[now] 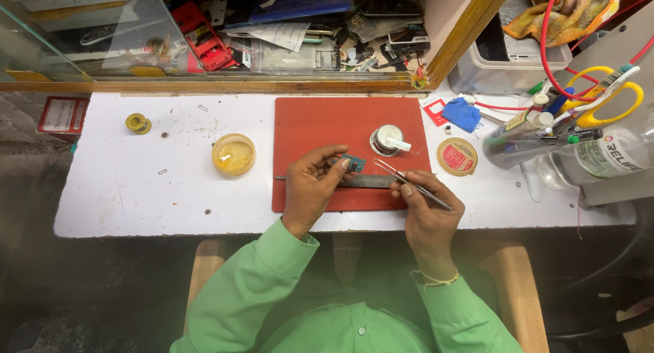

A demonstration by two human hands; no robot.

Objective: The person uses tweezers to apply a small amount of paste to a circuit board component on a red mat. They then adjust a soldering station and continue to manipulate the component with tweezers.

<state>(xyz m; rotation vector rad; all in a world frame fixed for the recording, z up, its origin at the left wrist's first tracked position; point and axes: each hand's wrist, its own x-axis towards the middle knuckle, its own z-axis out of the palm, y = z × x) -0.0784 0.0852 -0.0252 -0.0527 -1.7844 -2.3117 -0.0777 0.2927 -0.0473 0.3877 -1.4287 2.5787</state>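
My left hand (312, 186) pinches a small blue-green circuit board (353, 163) over the red work mat (306, 125). My right hand (426, 206) grips thin metal tweezers (402, 178), their tips pointing up-left toward the board. A flat grey metal strip (371, 181) lies across the mat under both hands. A small round metal tin (387, 140) with a white piece on it sits on the mat just beyond the tweezers.
On the white table (136, 189): a yellow round dish (234, 154), a solder spool (138, 123), a round red-labelled lid (457, 155), a blue cloth (462, 114), a clear bottle (599, 157), yellow-handled scissors (610, 98). A cluttered glass case (272, 33) stands behind.
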